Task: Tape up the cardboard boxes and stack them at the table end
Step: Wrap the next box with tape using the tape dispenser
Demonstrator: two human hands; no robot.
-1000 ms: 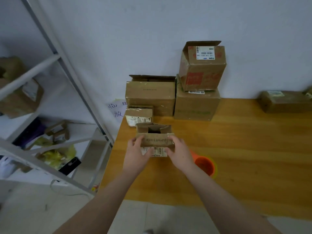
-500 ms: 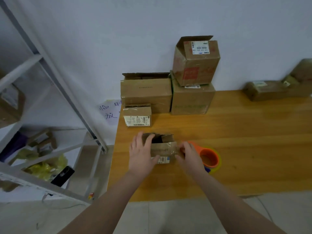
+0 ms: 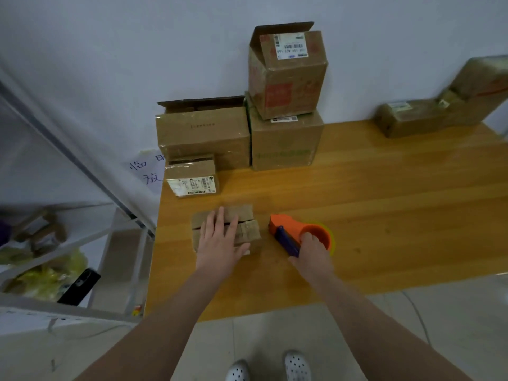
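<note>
A small cardboard box (image 3: 248, 228) lies on the wooden table (image 3: 371, 215) near its left end, flaps folded down. My left hand (image 3: 220, 240) presses flat on its top with fingers straight. To the right, my right hand (image 3: 312, 250) grips the orange and blue tape dispenser (image 3: 286, 229) that rests on the table, fingers curled round its roll. At the table's far left end stand a small labelled box (image 3: 192, 178), a wider box (image 3: 203, 130) with a raised flap, and a two-box stack (image 3: 286, 105) against the wall.
Further boxes (image 3: 428, 114) sit at the back right by the wall. A metal shelf rack (image 3: 68, 215) with bags and a dark phone stands left of the table. A paper note (image 3: 148, 171) hangs on the wall. My shoes show below the table's near edge.
The small box's flaps are now folded down under my left hand. My right hand left the box and took hold of the tape dispenser. The camera tilted downward.
</note>
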